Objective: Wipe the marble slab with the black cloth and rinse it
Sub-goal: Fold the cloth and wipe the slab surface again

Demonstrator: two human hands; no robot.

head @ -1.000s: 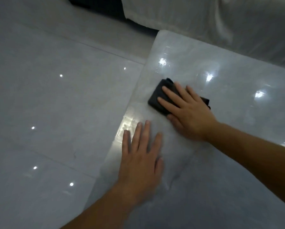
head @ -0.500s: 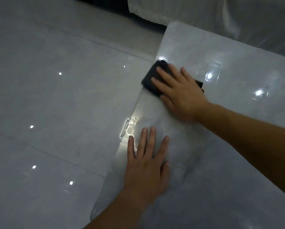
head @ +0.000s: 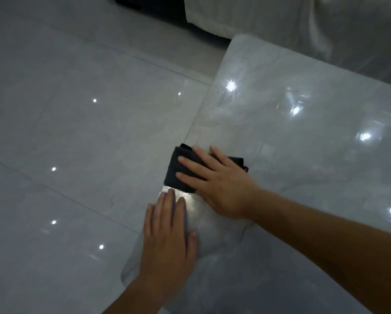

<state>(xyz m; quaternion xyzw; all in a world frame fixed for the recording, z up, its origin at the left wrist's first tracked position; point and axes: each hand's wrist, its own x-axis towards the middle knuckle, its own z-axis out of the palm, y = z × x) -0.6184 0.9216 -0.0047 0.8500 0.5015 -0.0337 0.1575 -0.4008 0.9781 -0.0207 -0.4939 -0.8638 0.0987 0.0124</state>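
Observation:
A glossy white marble slab [head: 303,123] fills the right half of the head view, its left edge running diagonally. A folded black cloth [head: 178,171] lies on the slab right at that left edge. My right hand [head: 217,180] presses flat on the cloth, fingers spread and pointing left, covering most of it. My left hand [head: 167,241] rests palm down on the slab just below the cloth, fingers together, holding nothing.
Shiny pale floor tiles [head: 65,132] with light reflections lie left of the slab, at a lower level. White draped fabric [head: 303,26] hangs behind the slab's far edge, with a dark gap [head: 153,5] beside it.
My right hand has slid the cloth back along the slab's left edge toward me, ending just above my left hand. The left hand stays planted on the slab.

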